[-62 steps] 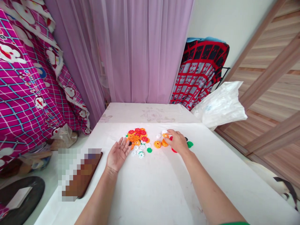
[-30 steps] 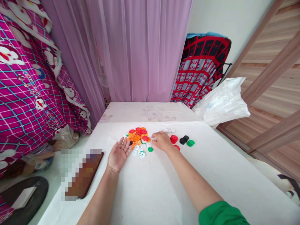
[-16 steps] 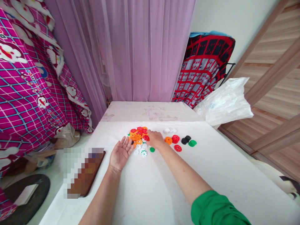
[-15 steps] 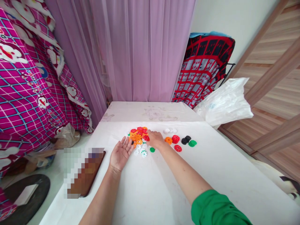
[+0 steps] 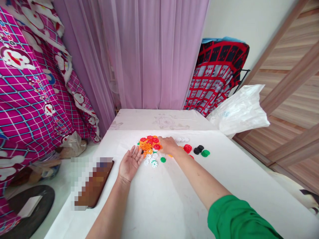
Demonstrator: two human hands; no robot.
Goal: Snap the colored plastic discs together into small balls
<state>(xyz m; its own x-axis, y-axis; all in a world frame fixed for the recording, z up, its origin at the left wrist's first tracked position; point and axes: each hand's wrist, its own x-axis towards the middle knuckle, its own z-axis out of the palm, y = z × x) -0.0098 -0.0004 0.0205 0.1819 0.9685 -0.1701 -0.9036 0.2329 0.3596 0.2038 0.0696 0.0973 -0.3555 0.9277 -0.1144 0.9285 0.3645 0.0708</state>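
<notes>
Pink cloth (image 5: 45, 99) at left reads "Doraemon", letters partly lost in folds. Disc pile (image 5: 149, 146) sits on the white table (image 5: 159, 202) between the hands — round pieces, mostly flat, no long axis; too overlapped to count. To its right: 1 lone green disc (image 5: 163, 159), at least 2 black discs (image 5: 198, 149). Left hand (image 5: 130, 163) palm up, fingers loosely spread beside pile. Right hand (image 5: 169, 145) at pile's right edge — fingertips unclear, can't tell if gripping.
</notes>
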